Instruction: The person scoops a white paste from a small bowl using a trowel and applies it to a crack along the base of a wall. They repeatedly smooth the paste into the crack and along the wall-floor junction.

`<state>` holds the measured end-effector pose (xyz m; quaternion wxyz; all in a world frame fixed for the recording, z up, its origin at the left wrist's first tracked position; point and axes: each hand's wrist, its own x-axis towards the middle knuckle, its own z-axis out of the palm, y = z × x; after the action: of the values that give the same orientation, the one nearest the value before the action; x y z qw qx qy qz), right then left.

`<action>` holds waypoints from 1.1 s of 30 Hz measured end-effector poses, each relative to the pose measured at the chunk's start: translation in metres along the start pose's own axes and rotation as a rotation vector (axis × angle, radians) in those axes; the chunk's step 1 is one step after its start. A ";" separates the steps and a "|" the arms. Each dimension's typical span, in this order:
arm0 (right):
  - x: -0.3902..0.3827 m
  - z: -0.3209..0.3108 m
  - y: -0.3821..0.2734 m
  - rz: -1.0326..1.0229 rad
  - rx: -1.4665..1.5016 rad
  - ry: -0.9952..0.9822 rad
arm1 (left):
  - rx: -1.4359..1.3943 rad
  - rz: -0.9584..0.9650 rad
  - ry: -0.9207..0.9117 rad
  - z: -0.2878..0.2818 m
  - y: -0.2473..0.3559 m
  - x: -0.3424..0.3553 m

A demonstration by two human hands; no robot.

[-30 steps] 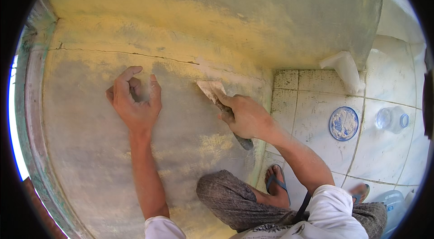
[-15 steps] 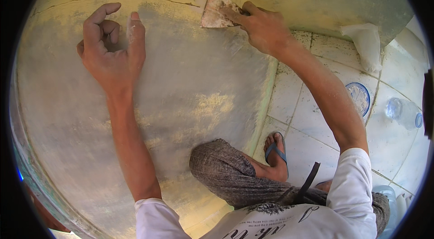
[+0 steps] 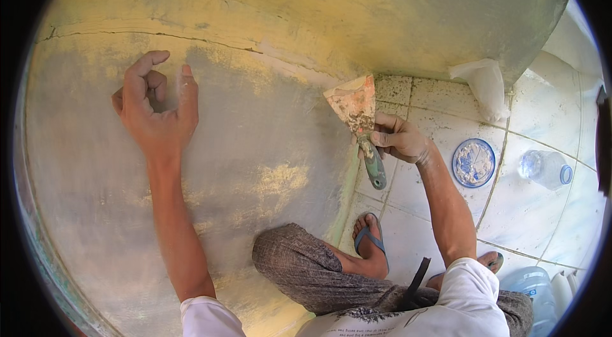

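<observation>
In my right hand [image 3: 403, 139] is a putty knife [image 3: 354, 105], its handle green and its wide blade smeared with whitish and orange residue. The blade points up and left, over the edge of the yellow-and-grey surface [image 3: 242, 120] beside the tiles. My left hand [image 3: 156, 98] is at that surface, fingers loosely curled and thumb apart, with nothing in it. Beyond both hands, a thin crack [image 3: 191, 38] runs along the joint with the yellow wall [image 3: 382, 12]. A pale, smooth strip of filler [image 3: 296, 70] lies at the crack's right end.
White floor tiles [image 3: 421, 187] with dirt specks lie to the right. On them are a blue-rimmed round lid [image 3: 473, 163] holding whitish paste, a clear plastic bottle [image 3: 545, 168] on its side and a larger bottle [image 3: 532, 292]. A white plastic bag [image 3: 488, 88] rests by the wall.
My right hand has drawn the putty knife back from the crack, toward me, and turned it so its blade points up. The left hand keeps its curled shape. The whole view has shifted.
</observation>
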<state>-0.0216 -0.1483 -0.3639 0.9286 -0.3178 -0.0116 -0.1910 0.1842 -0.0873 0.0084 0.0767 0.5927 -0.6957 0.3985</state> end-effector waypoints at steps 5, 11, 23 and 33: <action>-0.012 0.036 -0.023 -0.318 0.208 -0.121 | 0.011 0.006 -0.023 0.000 -0.004 0.000; -0.056 0.060 -0.106 -0.655 -0.239 0.099 | 0.012 -0.021 -0.041 -0.002 -0.001 -0.006; -0.118 0.054 -0.210 -1.106 -1.242 1.368 | -0.026 -0.045 -0.038 -0.006 0.002 0.000; -0.158 0.019 -0.171 -0.472 -0.967 1.669 | -0.002 -0.014 -0.011 -0.008 0.005 0.003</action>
<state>-0.2284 -0.2061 -0.2715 0.3477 -0.4157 0.6620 -0.5177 0.1760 -0.0843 0.0126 0.0761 0.5998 -0.6923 0.3940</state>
